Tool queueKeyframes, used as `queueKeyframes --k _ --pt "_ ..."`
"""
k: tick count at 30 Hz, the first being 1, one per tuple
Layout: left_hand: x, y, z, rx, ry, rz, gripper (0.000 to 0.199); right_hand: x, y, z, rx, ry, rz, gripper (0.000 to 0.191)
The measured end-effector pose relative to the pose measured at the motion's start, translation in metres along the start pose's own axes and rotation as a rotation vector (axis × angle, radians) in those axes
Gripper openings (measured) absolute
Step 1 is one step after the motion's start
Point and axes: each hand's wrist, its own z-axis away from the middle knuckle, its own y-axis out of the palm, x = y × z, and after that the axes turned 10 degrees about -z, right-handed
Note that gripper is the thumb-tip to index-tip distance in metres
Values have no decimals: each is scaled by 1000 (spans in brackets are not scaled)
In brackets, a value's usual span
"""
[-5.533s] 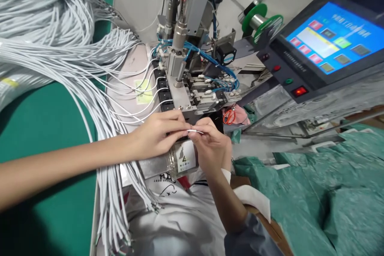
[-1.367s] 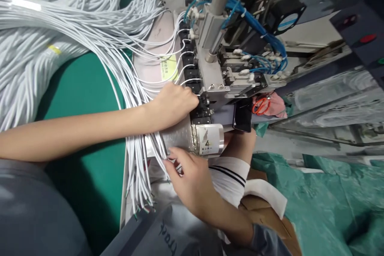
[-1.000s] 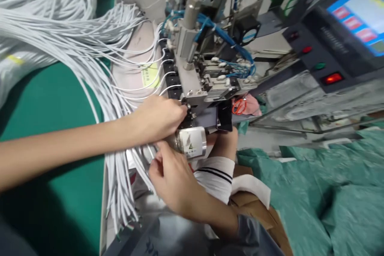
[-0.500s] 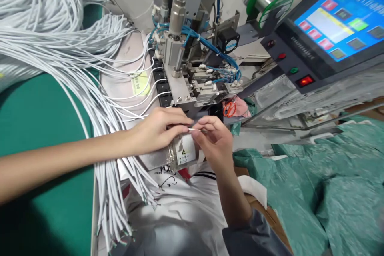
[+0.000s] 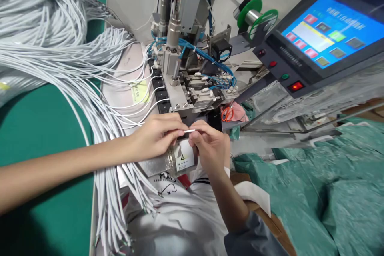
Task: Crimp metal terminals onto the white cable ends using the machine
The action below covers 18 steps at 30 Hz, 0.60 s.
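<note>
My left hand (image 5: 162,134) pinches a white cable (image 5: 189,131) between thumb and fingers, just in front of the machine (image 5: 180,98). At the cable's end, my right hand (image 5: 209,140) closes its thumb and fingers on the tip, where thin wires show faintly. Below both hands is a metal part with a white warning label (image 5: 184,156). Several other white cables (image 5: 159,102) run into black holders (image 5: 160,94) along the machine's left edge. A large bundle of white cables (image 5: 69,60) lies to the left, its stripped ends hanging near my lap.
A control panel with a lit blue screen (image 5: 333,32) stands at right. Behind the machine sits a green-flanged spool (image 5: 255,18). Orange-handled scissors (image 5: 227,114) lie by a pink cloth (image 5: 238,112). A green mat (image 5: 45,128) covers the left table; green plastic sheeting (image 5: 300,192) fills the lower right.
The view has shifted slightly, so the machine and screen sit a little lower and left. More of the white cable shows between my hands. Both hands still pinch it.
</note>
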Motion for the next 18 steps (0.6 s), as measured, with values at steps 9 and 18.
queueKeyframes --k 9,18 --pt "-4 -1 -2 35 -73 -87 18 1 3 1 -55 -268 353 11" --pt "-1 -2 -2 -32 -60 -111 16 11 6 1 -28 -169 434 15"
